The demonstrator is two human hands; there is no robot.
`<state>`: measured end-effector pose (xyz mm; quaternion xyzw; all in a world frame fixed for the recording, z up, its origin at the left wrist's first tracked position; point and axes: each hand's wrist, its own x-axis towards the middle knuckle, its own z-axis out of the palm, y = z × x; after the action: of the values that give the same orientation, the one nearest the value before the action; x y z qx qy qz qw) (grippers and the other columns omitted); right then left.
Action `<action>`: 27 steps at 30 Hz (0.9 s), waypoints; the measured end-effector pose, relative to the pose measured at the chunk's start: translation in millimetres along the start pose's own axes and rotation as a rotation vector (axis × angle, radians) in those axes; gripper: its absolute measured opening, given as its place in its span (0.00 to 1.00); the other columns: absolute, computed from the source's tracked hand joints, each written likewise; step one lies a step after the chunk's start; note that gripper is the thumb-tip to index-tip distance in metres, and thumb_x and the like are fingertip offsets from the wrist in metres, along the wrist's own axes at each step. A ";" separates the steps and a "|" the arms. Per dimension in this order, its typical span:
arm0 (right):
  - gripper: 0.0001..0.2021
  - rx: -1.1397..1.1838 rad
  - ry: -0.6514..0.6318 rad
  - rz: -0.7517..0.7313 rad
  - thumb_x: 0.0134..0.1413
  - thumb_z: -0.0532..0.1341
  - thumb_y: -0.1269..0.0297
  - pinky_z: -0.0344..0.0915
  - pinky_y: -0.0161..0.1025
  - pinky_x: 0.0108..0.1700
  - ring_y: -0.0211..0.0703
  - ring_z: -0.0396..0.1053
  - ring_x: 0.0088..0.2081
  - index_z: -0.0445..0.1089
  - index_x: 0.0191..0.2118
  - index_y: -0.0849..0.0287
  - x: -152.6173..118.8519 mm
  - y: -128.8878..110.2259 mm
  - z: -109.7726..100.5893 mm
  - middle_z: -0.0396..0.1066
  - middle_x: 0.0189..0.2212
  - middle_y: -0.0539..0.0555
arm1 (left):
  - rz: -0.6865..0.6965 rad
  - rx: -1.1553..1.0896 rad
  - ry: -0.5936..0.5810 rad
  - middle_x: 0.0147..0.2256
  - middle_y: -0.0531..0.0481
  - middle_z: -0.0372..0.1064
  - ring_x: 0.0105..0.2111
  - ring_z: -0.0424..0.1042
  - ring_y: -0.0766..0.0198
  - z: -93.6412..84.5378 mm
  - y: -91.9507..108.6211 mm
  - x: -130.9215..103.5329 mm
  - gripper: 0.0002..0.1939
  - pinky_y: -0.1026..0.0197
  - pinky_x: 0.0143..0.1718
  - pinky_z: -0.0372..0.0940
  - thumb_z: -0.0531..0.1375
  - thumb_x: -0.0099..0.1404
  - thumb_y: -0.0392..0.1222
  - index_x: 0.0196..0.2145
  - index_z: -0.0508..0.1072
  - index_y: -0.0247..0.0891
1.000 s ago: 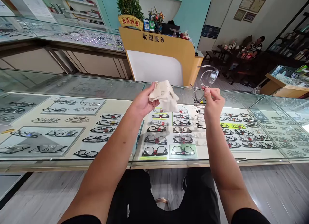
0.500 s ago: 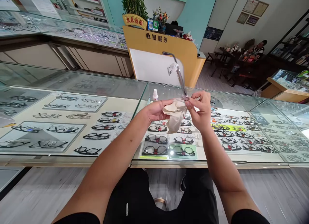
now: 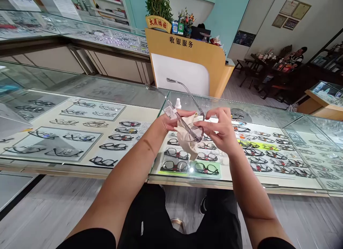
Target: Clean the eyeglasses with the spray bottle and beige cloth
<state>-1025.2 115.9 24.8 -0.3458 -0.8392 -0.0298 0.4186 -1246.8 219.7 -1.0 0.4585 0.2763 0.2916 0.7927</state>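
Left hand (image 3: 173, 121) closed on beige cloth (image 3: 187, 140); right hand (image 3: 221, 129) pinches rim of clear-framed glasses (image 3: 197, 133), which sit between both hands, against cloth, above glass counter (image 3: 158, 178). White bottle (image 3: 178, 103) just beyond left hand.

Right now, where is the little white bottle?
In the head view, the white bottle stands near the middle, just beyond the left hand, apparently on the glass counter.

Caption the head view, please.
Left hand holding a beige cloth against glasses in the right hand, above a glass display case.
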 end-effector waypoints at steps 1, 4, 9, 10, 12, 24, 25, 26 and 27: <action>0.17 -0.005 -0.018 -0.006 0.72 0.64 0.62 0.60 0.58 0.61 0.55 0.64 0.53 0.83 0.56 0.30 0.0 -0.5 0.4 0.71 0.46 0.55 | -0.039 0.036 -0.026 0.26 0.44 0.77 0.22 0.74 0.59 -1.3 0.4 -1.3 0.16 0.57 0.24 0.69 0.75 0.64 0.50 0.32 0.82 0.32; 0.17 -0.025 -0.067 0.007 0.71 0.65 0.63 0.60 0.58 0.61 0.55 0.64 0.54 0.84 0.55 0.31 0.0 -1.5 1.7 0.72 0.47 0.55 | -0.124 0.110 -0.082 0.22 0.49 0.72 0.18 0.67 0.66 -3.1 2.9 -2.6 0.21 0.63 0.19 0.62 0.80 0.56 0.53 0.28 0.80 0.34; 0.13 0.040 0.067 0.100 0.69 0.64 0.63 0.61 0.57 0.60 0.54 0.67 0.53 0.84 0.52 0.41 1.6 0.0 6.0 0.73 0.47 0.55 | -0.026 0.109 -0.019 0.24 0.48 0.72 0.21 0.70 0.65 0.1 4.8 4.4 0.23 0.63 0.21 0.64 0.80 0.55 0.57 0.30 0.80 0.35; 0.11 0.071 0.145 0.160 0.69 0.64 0.62 0.62 0.55 0.58 0.53 0.68 0.51 0.84 0.49 0.45 2.1 2.0 8.2 0.74 0.45 0.55 | 0.012 0.121 0.027 0.26 0.48 0.73 0.23 0.71 0.65 1.1 4.0 6.2 0.22 0.63 0.23 0.65 0.79 0.57 0.57 0.32 0.81 0.35; 0.07 0.162 0.261 0.336 0.67 0.65 0.58 0.64 0.51 0.53 0.50 0.69 0.46 0.82 0.40 0.51 3.0 8.4 14.0 0.74 0.39 0.54 | 0.127 0.164 0.122 0.28 0.48 0.75 0.25 0.72 0.65 2.7 1.4 9.1 0.22 0.63 0.25 0.65 0.77 0.59 0.58 0.34 0.81 0.36; 0.13 0.810 0.124 0.926 0.47 0.76 0.50 0.66 0.45 0.48 0.47 0.73 0.42 0.85 0.34 0.52 3.1 35.8 26.9 0.83 0.36 0.53 | 0.426 0.402 0.184 0.33 0.49 0.77 0.30 0.71 0.64 10.4 -3.0 9.4 0.25 0.63 0.33 0.64 0.74 0.62 0.64 0.40 0.82 0.37; 0.13 0.817 0.108 0.940 0.46 0.77 0.50 0.65 0.44 0.47 0.46 0.72 0.42 0.86 0.34 0.52 2.7 37.0 27.7 0.83 0.37 0.53 | 0.435 0.384 0.180 0.33 0.49 0.78 0.30 0.72 0.64 11.6 -3.3 9.5 0.25 0.63 0.33 0.65 0.74 0.62 0.64 0.40 0.82 0.38; 0.14 0.826 0.086 0.952 0.46 0.77 0.49 0.65 0.43 0.45 0.46 0.71 0.41 0.86 0.35 0.52 2.1 38.3 29.0 0.84 0.38 0.53 | 0.441 0.361 0.180 0.34 0.49 0.78 0.31 0.72 0.64 12.7 -3.8 9.9 0.24 0.63 0.34 0.65 0.74 0.62 0.63 0.40 0.82 0.38; 0.15 0.843 0.064 0.964 0.47 0.77 0.48 0.63 0.43 0.43 0.45 0.70 0.40 0.87 0.36 0.52 1.3 39.6 30.7 0.84 0.39 0.53 | 0.443 0.336 0.180 0.34 0.49 0.78 0.32 0.73 0.64 13.8 -4.4 10.4 0.24 0.63 0.35 0.65 0.74 0.62 0.62 0.41 0.81 0.38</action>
<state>-1022.8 157.1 -3.6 -0.4890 -0.5165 0.4838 0.5099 -1229.1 217.6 -0.8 0.6048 0.2833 0.4472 0.5950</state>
